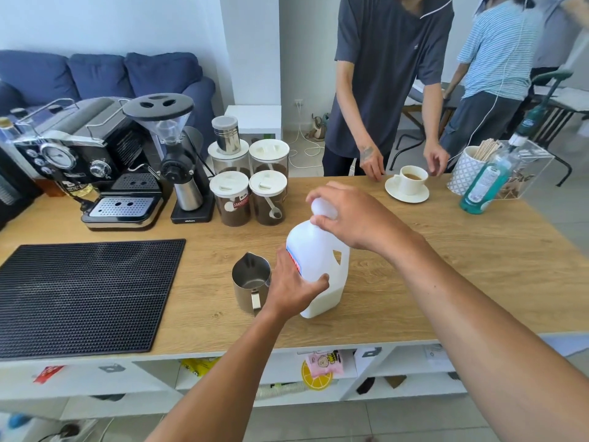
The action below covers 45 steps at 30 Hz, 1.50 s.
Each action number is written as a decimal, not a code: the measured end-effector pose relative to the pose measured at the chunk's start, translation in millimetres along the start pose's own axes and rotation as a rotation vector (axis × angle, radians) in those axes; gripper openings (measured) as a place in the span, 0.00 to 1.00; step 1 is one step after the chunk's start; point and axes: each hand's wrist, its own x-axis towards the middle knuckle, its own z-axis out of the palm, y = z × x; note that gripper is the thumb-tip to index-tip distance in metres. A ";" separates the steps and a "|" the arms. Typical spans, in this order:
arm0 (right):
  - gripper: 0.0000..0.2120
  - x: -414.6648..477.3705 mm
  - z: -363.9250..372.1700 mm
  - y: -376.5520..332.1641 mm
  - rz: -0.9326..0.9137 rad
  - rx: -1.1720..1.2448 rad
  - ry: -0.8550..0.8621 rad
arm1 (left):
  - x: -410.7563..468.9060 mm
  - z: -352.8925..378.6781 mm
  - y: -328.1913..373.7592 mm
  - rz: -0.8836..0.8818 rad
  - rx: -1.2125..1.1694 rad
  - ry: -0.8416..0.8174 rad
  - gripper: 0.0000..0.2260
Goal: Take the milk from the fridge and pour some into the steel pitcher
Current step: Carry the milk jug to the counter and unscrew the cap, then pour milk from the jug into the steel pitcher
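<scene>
Milk jug [318,250] stands upright on the bench [446,266], near the middle, toward the front edge. Left grip [293,288] wraps the jug's lower left side, fingers curled over the label, thumb across the front. Right grip [353,215] sits on top, fingers and thumb curled round the white cap [323,207], cap on the neck. Milk level is low (only a white band at the bottom shows through the plastic). Jug handle faces right.

Pitcher [250,275] stands upright just left of the jug, touching or nearly touching the left grip; can't tell which. Spout points away, handle toward the camera, inside looks bare steel.

Black mat [79,295] lies at the left front of the bench. Behind it: espresso machine [95,161], grinder [178,154], four lidded jars [229,202] of coffee with a steel tin on top of one. Far side: cup [412,178] on a saucer [406,194], another person's hands either side of it. Green bottle [487,183] at the far right.
</scene>
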 end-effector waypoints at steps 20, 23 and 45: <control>0.17 -141.4 202.0 102.7 0.755 0.535 0.114 | -0.9 1.9 -0.2 -0.021 0.008 0.010 0.39; 0.20 -144.2 208.8 106.8 0.750 0.499 0.118 | -1.8 2.3 0.1 -0.014 0.014 0.018 0.39; 0.12 -72.1 134.4 53.4 0.494 0.897 0.424 | -88.7 -23.1 -31.3 0.022 0.078 0.423 0.21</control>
